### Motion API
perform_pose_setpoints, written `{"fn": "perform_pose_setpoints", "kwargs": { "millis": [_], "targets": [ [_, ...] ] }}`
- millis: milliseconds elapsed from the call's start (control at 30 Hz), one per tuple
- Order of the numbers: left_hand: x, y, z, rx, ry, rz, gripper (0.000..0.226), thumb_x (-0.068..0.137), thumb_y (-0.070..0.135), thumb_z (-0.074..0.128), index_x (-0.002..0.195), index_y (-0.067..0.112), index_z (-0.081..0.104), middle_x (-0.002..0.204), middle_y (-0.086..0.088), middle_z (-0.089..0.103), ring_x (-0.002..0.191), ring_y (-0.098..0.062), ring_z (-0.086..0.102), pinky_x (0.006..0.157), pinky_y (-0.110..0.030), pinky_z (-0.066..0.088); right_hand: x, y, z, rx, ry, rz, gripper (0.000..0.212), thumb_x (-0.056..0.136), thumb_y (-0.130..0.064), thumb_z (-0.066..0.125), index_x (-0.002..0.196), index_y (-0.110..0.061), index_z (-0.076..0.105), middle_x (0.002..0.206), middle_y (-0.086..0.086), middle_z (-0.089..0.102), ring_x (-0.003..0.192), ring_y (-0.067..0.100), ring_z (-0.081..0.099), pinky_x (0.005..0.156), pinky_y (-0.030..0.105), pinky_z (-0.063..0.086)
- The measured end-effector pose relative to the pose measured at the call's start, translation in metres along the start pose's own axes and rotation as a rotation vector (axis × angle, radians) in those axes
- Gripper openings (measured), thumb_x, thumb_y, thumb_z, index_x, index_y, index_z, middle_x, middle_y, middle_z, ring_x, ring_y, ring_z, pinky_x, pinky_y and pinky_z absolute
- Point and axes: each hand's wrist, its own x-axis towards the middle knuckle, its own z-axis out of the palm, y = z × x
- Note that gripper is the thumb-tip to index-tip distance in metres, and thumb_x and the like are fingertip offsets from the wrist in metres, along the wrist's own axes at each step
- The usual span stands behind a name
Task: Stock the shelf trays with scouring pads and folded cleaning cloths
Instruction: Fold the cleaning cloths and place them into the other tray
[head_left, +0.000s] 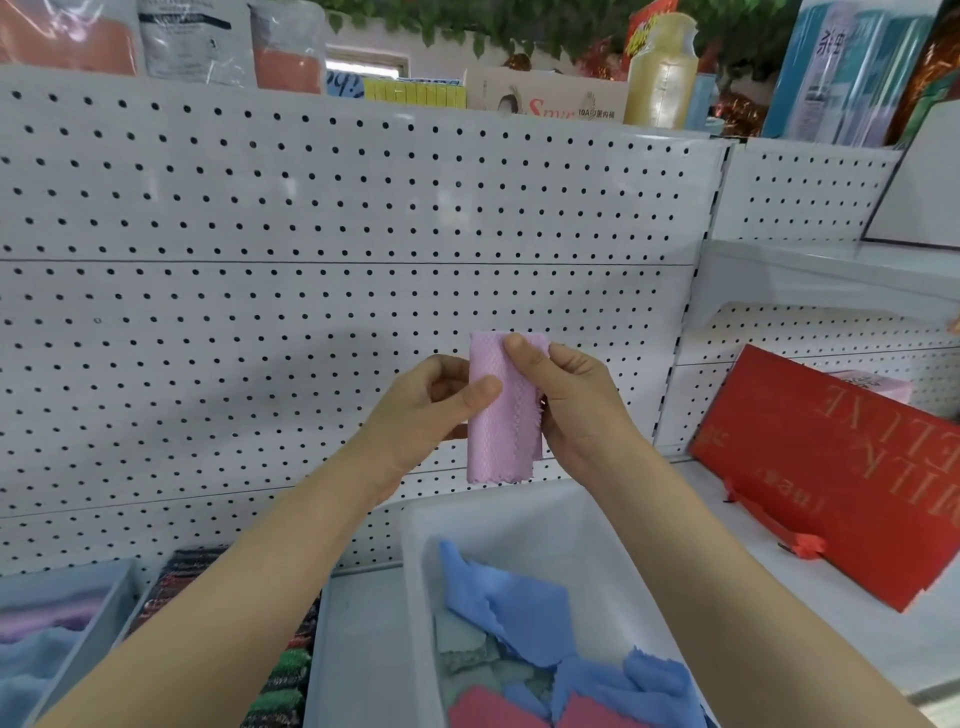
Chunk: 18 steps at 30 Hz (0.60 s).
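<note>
Cloth, pink and folded lengthwise into a narrow strip, hangs upright between my two hands in front of the white pegboard (260, 312); this pink cloth (501, 415) has a fine woven, slightly ribbed texture and a pinked zigzag edge along its right side and bottom end; my left hand (431, 410) pinches its left edge, thumb pressed on the front face and fingers curled behind; my right hand (571, 405) grips the top right corner, one fingertip folded over the upper edge and the rest of the fingers wrapped behind the strip; the cloth is held above the back rim of a white tray (571, 519) on the shelf below; inside that tray lie loose, unfolded cloths, several blue cloths (519, 608) with the same jagged edges, a pale grey-green cloth (462, 654) underneath and red cloths (493, 709) at the near end; to the left stands a row of dark scouring pads (283, 675) flecked with red and green, and further left another tray (98, 623) holding soft lilac and pale blue cloths; a red box (831, 467) with gold lettering leans on the shelf to the right.
</note>
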Motion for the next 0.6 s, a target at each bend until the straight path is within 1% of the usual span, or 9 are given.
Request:
{"fn": "perform_pose_setpoints", "kwargs": {
  "millis": [67, 133, 200, 267, 300, 400, 500, 567, 600],
  "targets": [
    [-0.002, -0.002, 0.005, -0.025, 0.047, 0.026, 0.06, 0.067, 0.046, 0.073, 0.109, 0.005, 0.058, 0.091, -0.002, 0.07, 0.088, -0.016, 0.069, 0.085, -0.033, 0.059, -0.002, -0.001, 0.001, 0.02, 0.008, 0.022, 0.017, 0.091, -0.024, 0.067, 0.088, -0.007, 0.072, 0.078, 0.007, 0.068, 0.067, 0.02, 0.06, 0.052, 0.026, 0.05],
    [-0.004, -0.004, 0.005, -0.066, 0.068, 0.07, 0.045, 0.072, 0.039, 0.078, 0.096, 0.008, 0.056, 0.082, -0.004, 0.062, 0.081, -0.016, 0.063, 0.084, -0.035, 0.058, -0.003, -0.001, 0.0, 0.021, 0.02, 0.032, 0.017, 0.092, -0.024, 0.067, 0.085, -0.009, 0.07, 0.076, 0.006, 0.066, 0.063, 0.019, 0.057, 0.047, 0.023, 0.046],
    [-0.005, -0.008, 0.005, -0.054, 0.068, 0.113, 0.033, 0.079, 0.028, 0.082, 0.088, 0.008, 0.056, 0.082, -0.008, 0.058, 0.081, -0.02, 0.058, 0.085, -0.042, 0.057, -0.004, 0.0, -0.002, 0.029, 0.023, 0.035, 0.017, 0.092, -0.025, 0.067, 0.089, -0.008, 0.071, 0.081, 0.008, 0.067, 0.067, 0.02, 0.058, 0.051, 0.025, 0.049],
    [-0.007, -0.01, 0.007, -0.031, 0.066, 0.117, 0.023, 0.085, 0.016, 0.077, 0.09, 0.002, 0.059, 0.085, -0.012, 0.061, 0.082, -0.022, 0.059, 0.088, -0.047, 0.056, -0.003, 0.001, -0.004, 0.06, 0.014, 0.048, 0.021, 0.091, -0.023, 0.068, 0.097, -0.004, 0.071, 0.088, 0.011, 0.069, 0.075, 0.023, 0.063, 0.062, 0.03, 0.055],
    [-0.008, -0.01, 0.008, -0.022, 0.069, 0.111, 0.018, 0.086, 0.012, 0.074, 0.092, 0.001, 0.061, 0.087, -0.012, 0.064, 0.082, -0.022, 0.061, 0.089, -0.047, 0.055, -0.003, 0.001, -0.005, 0.076, 0.007, 0.056, 0.023, 0.091, -0.022, 0.068, 0.101, -0.002, 0.07, 0.092, 0.013, 0.07, 0.078, 0.024, 0.064, 0.065, 0.032, 0.057],
    [-0.01, -0.011, 0.01, -0.002, 0.11, 0.093, 0.01, 0.088, 0.009, 0.071, 0.094, 0.003, 0.065, 0.086, -0.009, 0.07, 0.08, -0.019, 0.066, 0.086, -0.043, 0.057, -0.003, 0.002, -0.007, 0.091, -0.004, 0.063, 0.022, 0.09, -0.019, 0.069, 0.104, -0.001, 0.069, 0.096, 0.015, 0.07, 0.081, 0.025, 0.064, 0.066, 0.033, 0.058],
    [-0.01, -0.012, 0.008, 0.022, 0.161, 0.076, 0.006, 0.09, 0.011, 0.069, 0.093, 0.006, 0.067, 0.083, -0.006, 0.072, 0.078, -0.018, 0.068, 0.083, -0.041, 0.058, -0.002, 0.003, -0.009, 0.082, -0.013, 0.044, 0.015, 0.091, -0.014, 0.067, 0.101, -0.004, 0.07, 0.09, 0.009, 0.07, 0.077, 0.02, 0.063, 0.067, 0.03, 0.055],
    [-0.011, -0.012, 0.008, 0.025, 0.173, 0.078, 0.007, 0.091, 0.012, 0.069, 0.093, 0.006, 0.066, 0.082, -0.006, 0.072, 0.077, -0.017, 0.068, 0.078, -0.037, 0.06, -0.002, 0.002, -0.01, 0.09, -0.025, 0.038, 0.01, 0.091, -0.011, 0.067, 0.098, -0.004, 0.071, 0.087, 0.006, 0.07, 0.076, 0.019, 0.063, 0.07, 0.031, 0.056],
    [-0.012, -0.011, 0.009, 0.026, 0.175, 0.081, 0.009, 0.09, 0.012, 0.069, 0.094, 0.006, 0.064, 0.081, -0.006, 0.071, 0.076, -0.016, 0.068, 0.073, -0.032, 0.06, -0.002, 0.003, -0.01, 0.096, -0.027, 0.041, 0.009, 0.09, -0.01, 0.067, 0.097, -0.005, 0.071, 0.087, 0.006, 0.07, 0.078, 0.019, 0.064, 0.073, 0.033, 0.056]
  ]
}}
